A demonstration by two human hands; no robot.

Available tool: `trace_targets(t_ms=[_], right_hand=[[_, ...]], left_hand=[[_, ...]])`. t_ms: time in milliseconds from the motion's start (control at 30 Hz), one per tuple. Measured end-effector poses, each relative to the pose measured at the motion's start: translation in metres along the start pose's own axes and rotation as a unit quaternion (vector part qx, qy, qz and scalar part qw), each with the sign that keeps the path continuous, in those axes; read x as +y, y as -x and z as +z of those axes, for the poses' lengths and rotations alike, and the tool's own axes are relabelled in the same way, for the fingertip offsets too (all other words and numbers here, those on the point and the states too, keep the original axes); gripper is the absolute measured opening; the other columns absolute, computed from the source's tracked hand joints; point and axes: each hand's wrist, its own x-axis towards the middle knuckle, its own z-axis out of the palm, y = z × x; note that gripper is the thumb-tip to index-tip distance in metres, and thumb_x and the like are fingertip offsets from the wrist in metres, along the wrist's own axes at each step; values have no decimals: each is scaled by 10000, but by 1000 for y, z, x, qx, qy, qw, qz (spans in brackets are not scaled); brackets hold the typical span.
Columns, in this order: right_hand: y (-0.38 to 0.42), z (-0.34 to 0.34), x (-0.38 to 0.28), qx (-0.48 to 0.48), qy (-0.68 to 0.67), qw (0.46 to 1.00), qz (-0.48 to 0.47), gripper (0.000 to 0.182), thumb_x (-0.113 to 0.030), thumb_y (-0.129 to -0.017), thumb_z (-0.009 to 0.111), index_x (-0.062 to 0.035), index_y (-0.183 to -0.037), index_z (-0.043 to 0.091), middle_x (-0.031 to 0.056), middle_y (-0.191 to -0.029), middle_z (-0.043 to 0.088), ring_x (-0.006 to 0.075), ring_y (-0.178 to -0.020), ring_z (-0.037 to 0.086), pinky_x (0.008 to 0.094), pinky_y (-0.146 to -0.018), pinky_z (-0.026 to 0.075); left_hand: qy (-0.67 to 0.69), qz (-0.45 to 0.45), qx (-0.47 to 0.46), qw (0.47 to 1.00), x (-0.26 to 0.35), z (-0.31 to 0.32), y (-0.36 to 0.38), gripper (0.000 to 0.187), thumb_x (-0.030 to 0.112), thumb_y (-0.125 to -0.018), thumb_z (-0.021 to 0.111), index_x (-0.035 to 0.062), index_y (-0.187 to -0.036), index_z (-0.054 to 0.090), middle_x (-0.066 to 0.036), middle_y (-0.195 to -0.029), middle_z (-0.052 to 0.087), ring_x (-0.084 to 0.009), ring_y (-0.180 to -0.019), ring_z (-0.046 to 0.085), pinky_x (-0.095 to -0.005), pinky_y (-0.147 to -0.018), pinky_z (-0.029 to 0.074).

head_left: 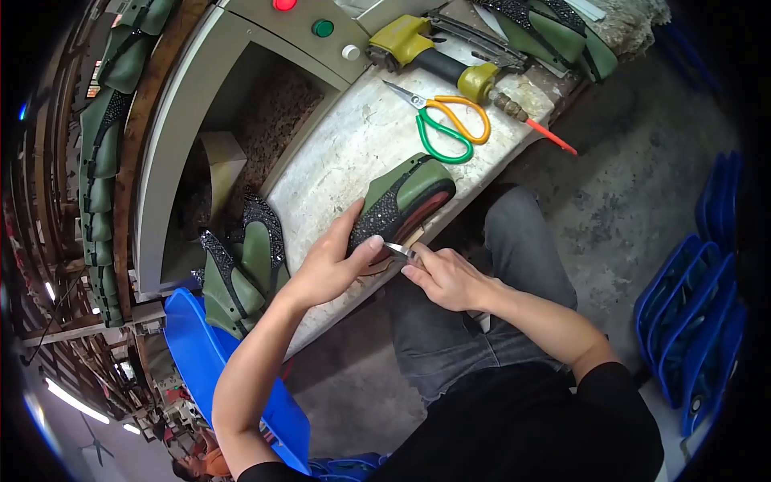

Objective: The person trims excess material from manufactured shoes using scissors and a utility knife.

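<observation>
A green shoe last with a glittery black upper lies on its side over the worktable's front edge, its brownish underside facing me. My left hand grips the upper's near end, thumb pressed by the lower edge. In my right hand is a small knife-like tool with a shiny metal blade. Its tip touches or nearly touches the upper's edge beside my left thumb; the handle is hidden in my fingers. Beyond the last lie scissors with one orange and one green handle.
A yellow-and-black nail gun with a red hose lies at the back. More lasts with uppers stand left, others at the far right. A grey machine with buttons borders the table. Blue bins stand left and right.
</observation>
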Motion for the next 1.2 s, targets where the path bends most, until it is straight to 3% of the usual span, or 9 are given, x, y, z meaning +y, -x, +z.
trace_targets(t_ms=[100,300,467,600,800,933,1100,1200], right_hand=[[3,0,5,-30,-25,999,11,185,-168,-1066,582,15,-1058,556,139,-727,722,396,-584,675,470,-558,467],[1,-1,12,-14,-70,997,-3,196,-178,-1074,570,16,-1057,556,145,-725,719,389,-599,682,465,-573,469],[1,16,24,60,41,997,-37,215,-198,-1081,563,16,-1061,560,136,-706,695,363,-582,669,456,-587,483],[4,-3,-3,2,-27,999,45,211,-187,-1071,581,22,-1099,568,136,-729,705,347,-567,666,437,-559,494],[28,-2,-26,-2,-167,969,180,221,-176,-1063,591,28,-1145,568,153,-758,728,362,-568,675,438,-517,491],[41,22,-33,243,-53,969,-12,211,-104,-1045,571,47,-1190,549,156,-823,719,344,-601,670,448,-562,503],[-15,49,8,318,115,934,-114,221,-117,-1039,615,49,-1176,563,150,-742,718,367,-547,677,434,-503,498],[-29,50,6,274,164,943,-96,225,-102,-1030,624,55,-1180,565,156,-756,723,371,-539,675,434,-503,501]], left_hand=[[5,-89,-3,996,6,8,-4,761,248,-983,703,-36,-1605,368,-309,-1400,615,-456,-1200,662,-485,-1034,519],[-42,-95,-8,995,11,9,-2,724,277,-1029,659,-38,-1609,363,-320,-1393,610,-472,-1202,653,-502,-1037,513],[-84,-113,-19,990,16,8,-5,693,279,-1045,641,-30,-1604,374,-308,-1444,604,-455,-1236,650,-484,-1033,522],[-80,-89,-38,992,10,0,-10,688,359,-1059,593,-53,-1574,397,-347,-1265,656,-498,-1026,703,-518,-920,566],[-165,-128,0,978,35,11,-15,761,421,-1049,601,-75,-1579,369,-335,-1210,679,-491,-999,707,-508,-911,570],[-187,-157,-44,969,39,2,-18,818,387,-1019,657,-67,-1608,317,-329,-1182,688,-467,-1046,699,-486,-934,563],[-148,-81,-125,978,13,-18,-19,870,326,-978,709,-33,-1639,271,-320,-1207,682,-450,-1072,693,-467,-939,559],[-124,-97,-115,981,7,-21,-21,882,291,-960,722,-29,-1641,263,-312,-1230,678,-451,-1075,692,-470,-939,559]])
